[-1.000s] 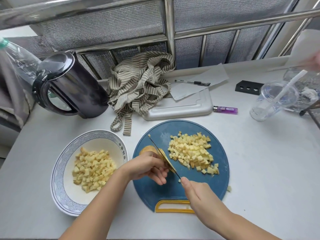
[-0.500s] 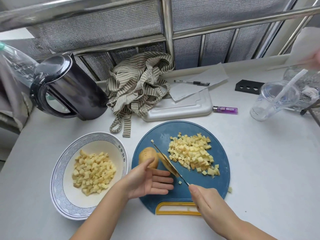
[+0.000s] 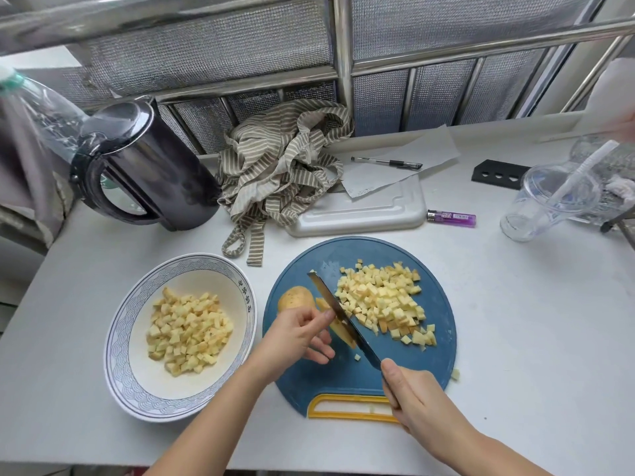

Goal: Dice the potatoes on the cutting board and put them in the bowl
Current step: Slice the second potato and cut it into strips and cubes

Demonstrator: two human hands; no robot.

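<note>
A round blue cutting board [image 3: 343,376] carries a heap of diced potato [image 3: 385,304] on its right half and an unpeeled potato piece [image 3: 296,297] at its left. My right hand [image 3: 415,396] grips the handle of a knife [image 3: 343,321], whose blade slants up and to the left across the board. A potato slice [image 3: 340,333] lies against the blade's left side, and my left hand [image 3: 295,338] pinches it at the top with thumb and index finger. Left of the board stands the blue-rimmed white bowl [image 3: 120,338], holding potato cubes [image 3: 187,333].
A black kettle [image 3: 147,166] stands at the back left beside a striped cloth [image 3: 281,159]. Behind the board are a white tray [image 3: 360,211], a pen [image 3: 386,163] and a purple lighter [image 3: 452,218]. A plastic cup [image 3: 546,201] stands far right. One stray cube [image 3: 455,373] lies off the board.
My left hand left the potato piece, opened flat, then reached to the slice at the blade. The knife lifted off the potato and shifted slightly right.
</note>
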